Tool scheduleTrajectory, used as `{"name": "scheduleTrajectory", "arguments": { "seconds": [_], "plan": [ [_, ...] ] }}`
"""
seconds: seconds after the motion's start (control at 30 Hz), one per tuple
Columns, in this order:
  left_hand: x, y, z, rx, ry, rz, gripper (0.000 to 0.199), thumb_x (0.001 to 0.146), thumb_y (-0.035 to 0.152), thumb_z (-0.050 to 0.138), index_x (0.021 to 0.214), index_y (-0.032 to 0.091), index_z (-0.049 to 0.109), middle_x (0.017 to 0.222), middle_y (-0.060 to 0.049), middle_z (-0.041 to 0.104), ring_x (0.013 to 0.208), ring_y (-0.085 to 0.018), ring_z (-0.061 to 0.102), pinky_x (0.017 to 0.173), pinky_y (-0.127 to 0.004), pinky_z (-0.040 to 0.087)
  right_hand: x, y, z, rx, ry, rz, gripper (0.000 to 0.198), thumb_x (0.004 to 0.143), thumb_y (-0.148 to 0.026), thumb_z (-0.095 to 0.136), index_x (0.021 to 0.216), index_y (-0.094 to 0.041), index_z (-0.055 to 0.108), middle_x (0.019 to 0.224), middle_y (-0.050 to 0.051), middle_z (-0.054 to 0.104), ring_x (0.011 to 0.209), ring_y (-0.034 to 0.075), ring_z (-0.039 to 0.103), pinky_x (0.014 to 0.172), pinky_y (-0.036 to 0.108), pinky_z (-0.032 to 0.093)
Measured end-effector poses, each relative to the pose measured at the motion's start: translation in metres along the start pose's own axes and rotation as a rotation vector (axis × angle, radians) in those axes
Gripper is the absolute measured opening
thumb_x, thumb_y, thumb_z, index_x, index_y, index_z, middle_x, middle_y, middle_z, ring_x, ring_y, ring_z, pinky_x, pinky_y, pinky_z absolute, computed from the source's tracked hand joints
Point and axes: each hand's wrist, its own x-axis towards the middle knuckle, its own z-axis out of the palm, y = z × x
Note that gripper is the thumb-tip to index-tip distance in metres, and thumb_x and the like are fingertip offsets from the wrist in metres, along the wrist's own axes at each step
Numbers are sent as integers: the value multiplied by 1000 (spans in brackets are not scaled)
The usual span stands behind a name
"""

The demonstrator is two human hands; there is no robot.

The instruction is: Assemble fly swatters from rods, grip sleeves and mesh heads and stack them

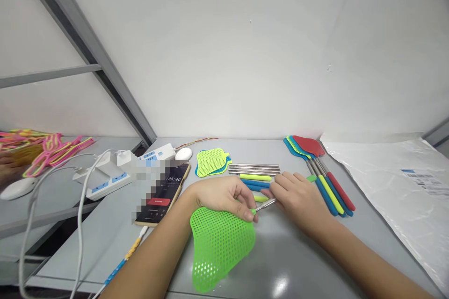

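My left hand (228,196) pinches the neck of a green fly swatter (222,243), whose perforated head spreads below the fingers, toward me. My right hand (293,196) is wrapped round the swatter's handle; its green end (311,178) pokes out past the knuckles. Between the two hands shows a short length of metal rod (265,205), joined to the neck. Just behind lie yellow and blue handle grips (255,184), partly hidden by my hands. Beyond them rest several metal rods (254,168) and stacked yellow-green and blue swatter heads (210,159).
Several whole fly swatters (329,191) lie to the right, beside a white plastic bag (389,187). On the left are a phone (164,191), power strips (108,187), white cables and a round white device (183,154). Another person's hand (7,170) is near pink-yellow cords (52,149).
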Motion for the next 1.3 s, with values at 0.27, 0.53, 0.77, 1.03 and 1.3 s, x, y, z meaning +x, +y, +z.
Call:
{"name": "scheduleTrajectory", "arguments": {
  "seconds": [0.27, 0.53, 0.77, 1.03, 1.3],
  "plan": [
    [4, -5, -19, -656, 438, 77, 47, 90, 56, 43, 97, 16, 68, 106, -13, 70, 73, -17, 67, 71, -31, 50, -2, 9, -1, 4, -1, 215, 30, 96, -25, 43, 66, -20, 44, 63, 0, 50, 59, 14, 44, 55, 28, 24],
    [-3, 7, -16, -532, 935, 544, 80, 77, 81, 29, 92, 14, 69, 96, -14, 72, 94, -28, 66, 81, -37, 52, -3, 19, -6, -64, -226, 540, 16, 90, -28, 49, 78, -24, 40, 55, -5, 53, 39, 14, 44, 42, 26, 13],
    [-2, 6, -8, -174, 882, 252, 35, 72, 44, 73, 93, 16, 71, 95, -10, 73, 86, -24, 68, 76, -33, 54, -2, 20, -6, 15, -231, 478, 25, 91, -45, 49, 79, -25, 39, 52, -6, 53, 37, 16, 46, 39, 26, 16],
    [-9, 6, -10, -363, 811, 162, 29, 77, 40, 70, 95, 17, 70, 91, -10, 74, 75, -23, 70, 66, -35, 57, -5, 19, -13, 223, -110, 288, 17, 98, -32, 42, 93, -22, 54, 78, -1, 65, 63, 13, 59, 55, 24, 33],
    [-1, 4, -4, -371, 840, 160, 30, 76, 41, 71, 91, 15, 69, 77, -8, 71, 59, -19, 65, 48, -28, 53, -7, 17, -9, 80, 45, 175, 25, 98, -29, 41, 91, -19, 62, 63, -1, 57, 56, 11, 50, 50, 27, 26]
  ]
}}
